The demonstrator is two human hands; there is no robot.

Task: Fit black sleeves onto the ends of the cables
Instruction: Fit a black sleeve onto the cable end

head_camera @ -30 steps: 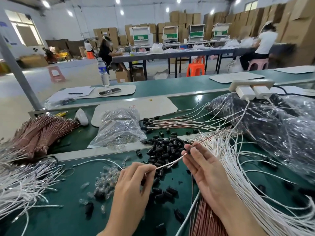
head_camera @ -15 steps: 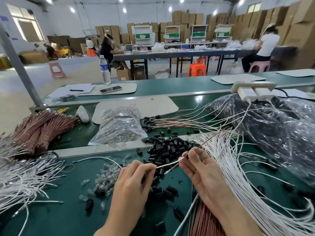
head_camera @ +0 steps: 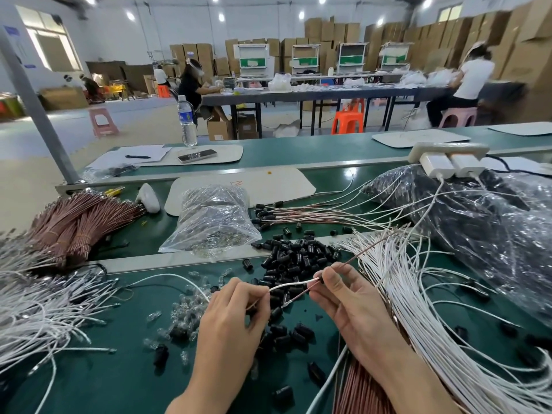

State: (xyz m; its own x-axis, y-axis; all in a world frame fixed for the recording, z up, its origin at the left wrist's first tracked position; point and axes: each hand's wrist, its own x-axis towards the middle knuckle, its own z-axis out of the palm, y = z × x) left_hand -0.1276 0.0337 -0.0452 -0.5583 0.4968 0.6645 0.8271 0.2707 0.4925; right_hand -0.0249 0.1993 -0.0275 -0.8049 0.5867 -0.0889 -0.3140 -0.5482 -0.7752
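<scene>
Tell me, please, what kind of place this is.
Most likely a factory assembly hall: white cables and a pile of black sleeves lie on a green workbench, and stacked cardboard boxes line the back wall.

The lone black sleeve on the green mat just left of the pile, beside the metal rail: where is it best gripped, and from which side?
Pinch the black sleeve across its round barrel, thumb and forefinger on opposite flanks, coming down from above. It seems to lie on its side, apart from the pile, so both flanks are free and its open end probably stays clear.
</scene>
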